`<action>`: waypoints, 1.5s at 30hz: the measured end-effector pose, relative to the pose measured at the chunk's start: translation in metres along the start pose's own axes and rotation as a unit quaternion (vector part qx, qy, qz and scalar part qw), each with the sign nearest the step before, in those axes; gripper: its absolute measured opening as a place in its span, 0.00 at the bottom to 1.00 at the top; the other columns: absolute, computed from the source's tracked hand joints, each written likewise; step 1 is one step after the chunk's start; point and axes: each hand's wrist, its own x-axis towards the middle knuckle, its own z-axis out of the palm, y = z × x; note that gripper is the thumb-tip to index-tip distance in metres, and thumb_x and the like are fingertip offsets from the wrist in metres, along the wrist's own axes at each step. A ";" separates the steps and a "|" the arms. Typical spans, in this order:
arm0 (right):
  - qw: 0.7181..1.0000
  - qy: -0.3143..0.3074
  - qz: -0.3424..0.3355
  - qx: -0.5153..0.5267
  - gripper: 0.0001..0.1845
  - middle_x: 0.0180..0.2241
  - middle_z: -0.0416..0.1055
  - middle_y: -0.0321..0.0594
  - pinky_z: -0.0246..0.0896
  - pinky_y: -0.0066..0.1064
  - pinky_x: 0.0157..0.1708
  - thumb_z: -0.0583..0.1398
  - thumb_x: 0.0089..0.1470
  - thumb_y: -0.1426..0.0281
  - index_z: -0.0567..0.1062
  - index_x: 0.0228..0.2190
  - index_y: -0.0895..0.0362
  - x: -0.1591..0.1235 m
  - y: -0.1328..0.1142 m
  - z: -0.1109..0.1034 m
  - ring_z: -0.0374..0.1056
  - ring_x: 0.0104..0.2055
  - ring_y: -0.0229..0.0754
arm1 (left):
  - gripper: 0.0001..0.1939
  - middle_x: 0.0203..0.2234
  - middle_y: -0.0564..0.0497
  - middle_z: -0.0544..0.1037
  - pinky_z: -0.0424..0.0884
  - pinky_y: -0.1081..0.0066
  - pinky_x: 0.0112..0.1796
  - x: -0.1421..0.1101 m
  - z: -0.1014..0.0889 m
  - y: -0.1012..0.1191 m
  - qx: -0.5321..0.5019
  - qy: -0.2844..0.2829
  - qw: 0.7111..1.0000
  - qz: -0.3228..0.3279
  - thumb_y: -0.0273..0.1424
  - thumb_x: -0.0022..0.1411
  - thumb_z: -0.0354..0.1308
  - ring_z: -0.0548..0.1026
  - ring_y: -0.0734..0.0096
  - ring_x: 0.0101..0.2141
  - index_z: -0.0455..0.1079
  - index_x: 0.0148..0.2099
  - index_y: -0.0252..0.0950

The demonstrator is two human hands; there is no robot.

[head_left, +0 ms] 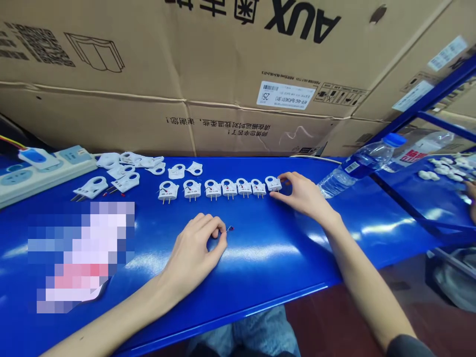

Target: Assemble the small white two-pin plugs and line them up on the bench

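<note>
My left hand (199,245) is over the blue table, thumb and forefinger pinched on the thin leads of a small red LED (231,228). Farther right, my right hand (303,193) has its thumb and fingers around the last white plug housing (273,183) in a row. That housing has a ring-shaped top, and its pins point toward me. To its left stretch several similar plug housings (228,188), lying flat with pins toward me; small red-tipped parts show on some. More white housings (124,171) lie loosely grouped at the back left.
A white power strip (44,173) lies at the far left, near a pixelated patch. Cardboard boxes (223,99) wall off the back. Beyond my right hand, a water bottle (366,161) leans by a blue metal frame (412,119). Another person's hand (472,196) shows at the right edge.
</note>
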 end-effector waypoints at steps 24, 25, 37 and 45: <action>0.989 -0.019 -0.144 0.037 0.36 0.65 0.67 0.52 0.51 0.65 0.68 0.62 0.64 0.58 0.61 0.68 0.55 -0.003 -0.026 0.020 0.56 0.71 0.62 | 0.08 0.39 0.49 0.78 0.64 0.58 0.42 0.002 0.001 -0.003 0.038 0.050 0.997 -0.040 0.35 0.67 0.54 0.74 0.57 0.42 0.72 0.36 0.41; 0.989 -0.016 -0.143 0.042 0.36 0.65 0.68 0.52 0.52 0.65 0.67 0.62 0.64 0.58 0.62 0.68 0.54 -0.002 -0.025 0.020 0.56 0.70 0.62 | 0.09 0.39 0.49 0.78 0.64 0.58 0.42 0.002 0.001 -0.003 0.041 0.051 0.997 -0.040 0.35 0.68 0.53 0.74 0.57 0.42 0.72 0.37 0.41; 0.976 0.106 -0.160 0.099 0.33 0.63 0.69 0.48 0.63 0.54 0.63 0.62 0.61 0.66 0.64 0.65 0.53 -0.004 -0.045 0.007 0.65 0.64 0.57 | 0.09 0.39 0.49 0.78 0.65 0.57 0.44 0.002 0.000 -0.002 0.033 0.052 0.997 -0.042 0.36 0.68 0.52 0.74 0.58 0.42 0.72 0.37 0.41; 0.947 0.043 -0.273 0.161 0.34 0.60 0.73 0.47 0.69 0.51 0.58 0.64 0.64 0.57 0.63 0.66 0.50 -0.023 -0.082 0.015 0.71 0.59 0.54 | 0.07 0.37 0.50 0.76 0.68 0.58 0.45 0.002 -0.001 -0.001 -0.018 0.084 0.995 -0.053 0.37 0.69 0.53 0.74 0.61 0.40 0.70 0.44 0.41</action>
